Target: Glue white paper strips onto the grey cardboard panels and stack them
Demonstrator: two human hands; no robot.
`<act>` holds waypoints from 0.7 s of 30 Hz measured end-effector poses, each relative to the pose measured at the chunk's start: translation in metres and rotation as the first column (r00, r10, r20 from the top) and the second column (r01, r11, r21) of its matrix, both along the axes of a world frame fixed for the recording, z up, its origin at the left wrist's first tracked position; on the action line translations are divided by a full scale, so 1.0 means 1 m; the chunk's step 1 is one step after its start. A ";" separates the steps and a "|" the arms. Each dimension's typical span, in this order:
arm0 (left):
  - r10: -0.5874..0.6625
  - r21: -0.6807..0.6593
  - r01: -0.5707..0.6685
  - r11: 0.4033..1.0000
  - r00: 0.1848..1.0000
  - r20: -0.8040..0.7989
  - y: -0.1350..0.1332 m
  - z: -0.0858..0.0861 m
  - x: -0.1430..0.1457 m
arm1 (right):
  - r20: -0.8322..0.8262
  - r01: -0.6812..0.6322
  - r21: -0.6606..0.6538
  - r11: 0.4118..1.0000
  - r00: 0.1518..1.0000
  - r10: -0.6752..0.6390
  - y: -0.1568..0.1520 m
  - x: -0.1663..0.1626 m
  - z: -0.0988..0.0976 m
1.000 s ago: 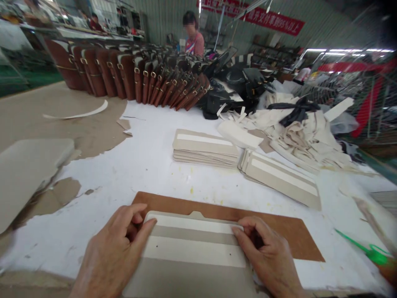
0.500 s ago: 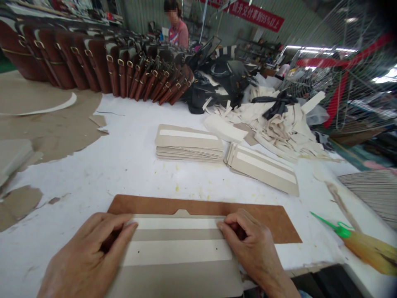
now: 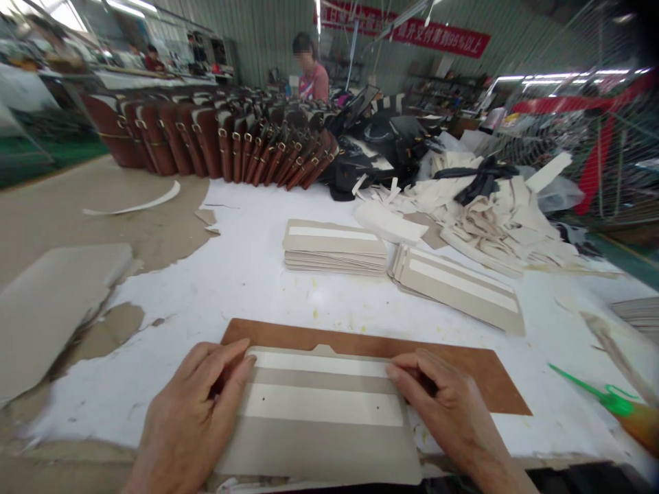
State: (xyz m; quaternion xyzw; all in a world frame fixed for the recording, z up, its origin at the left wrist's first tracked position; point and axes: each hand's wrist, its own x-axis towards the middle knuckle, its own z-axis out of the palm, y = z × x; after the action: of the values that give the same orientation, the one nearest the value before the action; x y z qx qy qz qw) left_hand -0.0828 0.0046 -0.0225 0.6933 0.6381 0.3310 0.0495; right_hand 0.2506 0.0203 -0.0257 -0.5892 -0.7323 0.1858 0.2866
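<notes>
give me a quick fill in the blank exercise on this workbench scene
1. The left hand and right hand hold the ends of a grey panel that lies on a ____ sheet.
2. The grey panel bears ____ white strips.
3. The tool near the right edge of the table has a ____ handle.
Missing words: brown; two; green.

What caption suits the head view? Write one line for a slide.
Left hand and right hand rest on the ends of a grey panel laid over a brown sheet on a white table.
</notes>
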 end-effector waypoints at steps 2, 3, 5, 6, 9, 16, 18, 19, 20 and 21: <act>-0.070 0.117 0.076 0.990 0.996 -0.056 -0.006 0.008 0.010 | -0.020 -0.087 0.104 0.991 0.996 0.089 -0.004 -0.005 0.006; -0.134 0.150 0.148 0.978 0.986 -0.102 -0.008 0.010 0.018 | -0.012 -0.148 0.164 0.975 0.988 0.152 -0.005 -0.010 0.009; -0.262 0.149 0.295 0.944 0.943 -0.206 -0.010 0.012 0.036 | 0.047 -0.286 0.238 0.928 0.958 0.283 -0.004 -0.025 0.011; -0.304 0.115 0.341 0.933 0.918 -0.254 -0.010 0.011 0.044 | 0.097 -0.342 0.240 0.909 0.940 0.328 -0.003 -0.034 0.011; -0.354 -0.061 0.357 0.932 0.866 -0.353 -0.007 0.005 0.064 | 0.274 -0.419 0.171 0.892 0.890 0.366 0.004 -0.055 0.007; -0.354 -0.118 0.335 0.935 0.860 -0.368 -0.003 0.002 0.068 | 0.399 -0.422 0.121 0.899 0.850 0.345 0.007 -0.060 -0.003; -0.339 -0.093 0.328 0.940 0.866 -0.367 -0.003 0.003 0.067 | 0.390 -0.426 0.136 0.894 0.853 0.347 0.007 -0.055 -0.003; -0.331 -0.083 0.324 0.942 0.868 -0.370 -0.003 0.003 0.065 | 0.389 -0.425 0.151 0.893 0.856 0.341 0.007 -0.050 -0.003; -0.326 -0.071 0.324 0.944 0.870 -0.370 -0.004 0.004 0.062 | 0.389 -0.420 0.172 0.891 0.860 0.330 0.007 -0.044 -0.002; -0.325 -0.055 0.328 0.943 0.873 -0.364 -0.006 0.004 0.058 | 0.382 -0.407 0.197 0.892 0.870 0.313 0.006 -0.035 -0.002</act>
State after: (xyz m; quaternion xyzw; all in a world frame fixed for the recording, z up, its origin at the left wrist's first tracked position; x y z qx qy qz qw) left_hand -0.0248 -0.0013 -0.0182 0.8407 0.5087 0.1849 -0.0186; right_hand 0.2154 0.0265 -0.0277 -0.4190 -0.8866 0.0297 0.1935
